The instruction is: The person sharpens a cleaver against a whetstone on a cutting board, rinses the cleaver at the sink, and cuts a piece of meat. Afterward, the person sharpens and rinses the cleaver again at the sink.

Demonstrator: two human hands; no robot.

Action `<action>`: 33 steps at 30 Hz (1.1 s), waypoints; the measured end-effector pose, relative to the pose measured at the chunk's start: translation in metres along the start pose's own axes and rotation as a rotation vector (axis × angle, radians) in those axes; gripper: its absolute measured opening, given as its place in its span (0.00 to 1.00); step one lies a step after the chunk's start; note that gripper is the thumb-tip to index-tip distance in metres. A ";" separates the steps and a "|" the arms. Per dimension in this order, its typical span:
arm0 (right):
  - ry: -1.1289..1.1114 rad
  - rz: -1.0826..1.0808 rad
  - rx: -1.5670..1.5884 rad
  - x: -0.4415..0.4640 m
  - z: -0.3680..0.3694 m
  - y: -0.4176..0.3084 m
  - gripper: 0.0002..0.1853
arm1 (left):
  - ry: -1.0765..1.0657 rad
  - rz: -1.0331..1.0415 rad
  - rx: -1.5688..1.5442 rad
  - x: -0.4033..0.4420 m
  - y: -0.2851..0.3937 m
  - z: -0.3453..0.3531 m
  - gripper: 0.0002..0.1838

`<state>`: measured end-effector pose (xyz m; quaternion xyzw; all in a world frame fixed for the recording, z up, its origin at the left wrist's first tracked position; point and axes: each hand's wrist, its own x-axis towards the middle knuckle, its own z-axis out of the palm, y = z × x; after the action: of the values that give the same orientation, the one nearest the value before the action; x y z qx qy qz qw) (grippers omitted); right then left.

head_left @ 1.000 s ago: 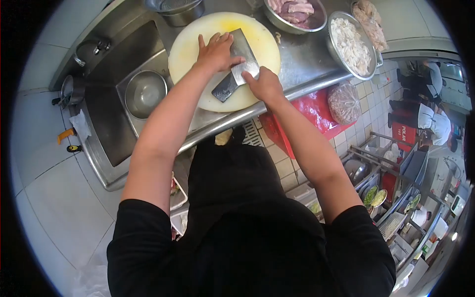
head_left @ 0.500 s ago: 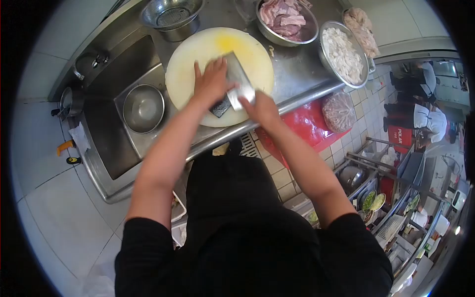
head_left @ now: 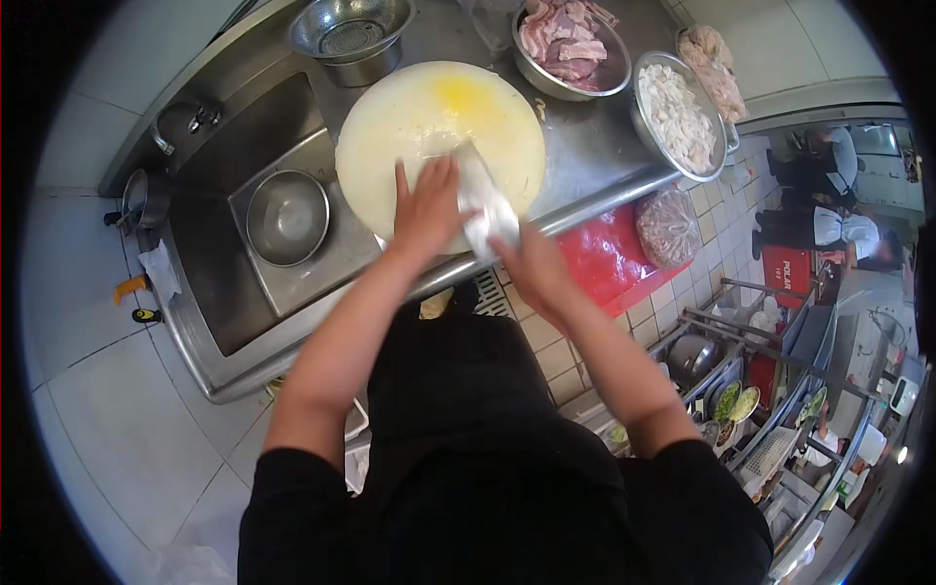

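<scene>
A round cream cutting board (head_left: 390, 117) with a yellow stain lies on the steel counter. Over its near edge is a wide metal blade (head_left: 480, 195), blurred by motion, which looks like a cleaver. My right hand (head_left: 536, 265) is closed on the blade's near right part. My left hand (head_left: 429, 207) lies along the blade's left side, fingers spread and pointing away from me, thumb touching the metal. The cleaver's handle is hidden or smeared.
Left of the board is a sink (head_left: 219, 253) with a metal bowl (head_left: 289, 218). Behind stands a strainer (head_left: 353, 29). Bowls of raw meat (head_left: 570, 49) and white pieces (head_left: 678, 122) stand at the right. Co-workers (head_left: 834, 229) are at the far right.
Both hands and the blade have moved toward me, from the middle of the board to its near edge. The camera view has also shifted slightly.
</scene>
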<state>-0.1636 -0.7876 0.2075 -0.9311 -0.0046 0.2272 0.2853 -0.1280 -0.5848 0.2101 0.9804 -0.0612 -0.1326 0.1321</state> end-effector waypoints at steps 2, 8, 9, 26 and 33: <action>0.027 0.034 -0.079 0.051 -0.019 -0.030 0.31 | 0.007 -0.004 -0.034 0.058 -0.018 -0.012 0.49; 0.044 0.057 -0.010 0.015 0.001 -0.017 0.33 | -0.058 0.054 -0.041 0.033 -0.011 -0.004 0.50; -0.018 0.028 0.012 -0.011 0.004 -0.006 0.33 | -0.060 0.048 -0.044 0.003 -0.002 0.002 0.51; 0.290 -0.035 0.254 0.009 -0.019 0.016 0.30 | 0.401 -0.027 -0.409 0.084 -0.086 -0.024 0.32; 0.209 0.282 0.661 -0.042 -0.036 0.028 0.21 | 0.189 0.053 -0.166 0.073 -0.062 -0.021 0.28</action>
<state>-0.1892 -0.8357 0.2371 -0.7983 0.2262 0.1573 0.5355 -0.0473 -0.5313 0.1949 0.9723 -0.0631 -0.0409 0.2214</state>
